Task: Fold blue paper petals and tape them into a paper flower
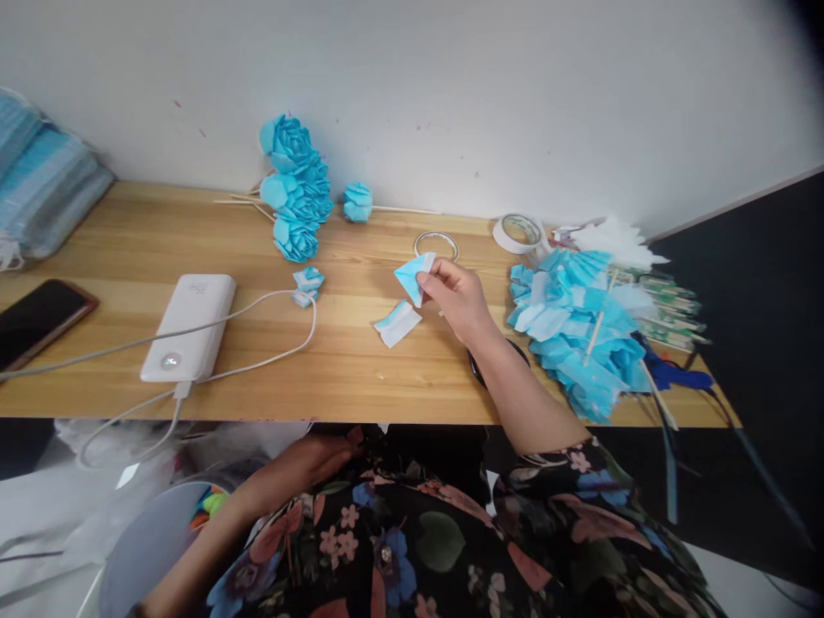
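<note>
- Head view: the right hand [454, 292] is above the table [348, 390], pinching a folded piece [408, 275], blue with a white edge, between thumb and fingers. The grip appears firm and the piece is off the surface.
- Left hand [318, 457]: low by the lap, below the table's front edge. Its fingers are dark and partly lost against the clothing — whether it grips anything cannot be told.
- Apparently done: a cluster of blue flowers [296, 196] lies near the wall, at least three full heads, with sticks protruding to the left. These are judged complete or close to it.
- Judged part-done: a small bud [357, 203] lies beside the cluster, apparently on a stick [405, 210]; it is smaller and less layered than the flowers.
- Apparently left: one loose strip [399, 326] lies just below the held piece, and a crumpled scrap [307, 285] lies near the charging cable [274, 294]. Neither is joined to a flower.
- Right side: a large blue heap [572, 322] with a stick lying across it; how much of it is finished cannot be judged.
- Supplies: a roll of tape [504, 238] stands near the heap, and a thin ring [436, 234] lies behind the right hand.
- Assessment: work appears partway — several flowers made, loose pieces not yet used.
</note>
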`<action>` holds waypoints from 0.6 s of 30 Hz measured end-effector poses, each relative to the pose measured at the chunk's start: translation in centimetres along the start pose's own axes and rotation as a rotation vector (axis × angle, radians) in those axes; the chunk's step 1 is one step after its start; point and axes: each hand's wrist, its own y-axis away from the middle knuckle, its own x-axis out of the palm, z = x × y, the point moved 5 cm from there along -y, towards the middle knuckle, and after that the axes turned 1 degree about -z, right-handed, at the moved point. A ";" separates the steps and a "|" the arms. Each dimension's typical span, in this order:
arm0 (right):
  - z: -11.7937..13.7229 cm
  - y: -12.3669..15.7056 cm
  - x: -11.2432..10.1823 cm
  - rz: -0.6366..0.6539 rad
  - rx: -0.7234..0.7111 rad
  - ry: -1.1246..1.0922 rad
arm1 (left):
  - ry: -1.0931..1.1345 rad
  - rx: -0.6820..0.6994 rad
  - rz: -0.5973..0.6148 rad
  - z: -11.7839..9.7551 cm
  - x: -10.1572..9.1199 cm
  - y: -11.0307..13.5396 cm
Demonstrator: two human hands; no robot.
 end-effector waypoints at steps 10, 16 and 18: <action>0.2 0.2 0.5 0.056 -0.053 0.067 | 0.207 0.207 -0.621 -10.6 -9.4 -4.0; 0.2 0.0 0.3 0.071 -0.094 0.072 | 0.369 0.056 -0.390 -11.6 -11.2 -13.5; 0.1 0.0 0.3 0.068 -0.099 0.084 | 0.340 0.047 -0.386 -11.6 -11.2 -14.6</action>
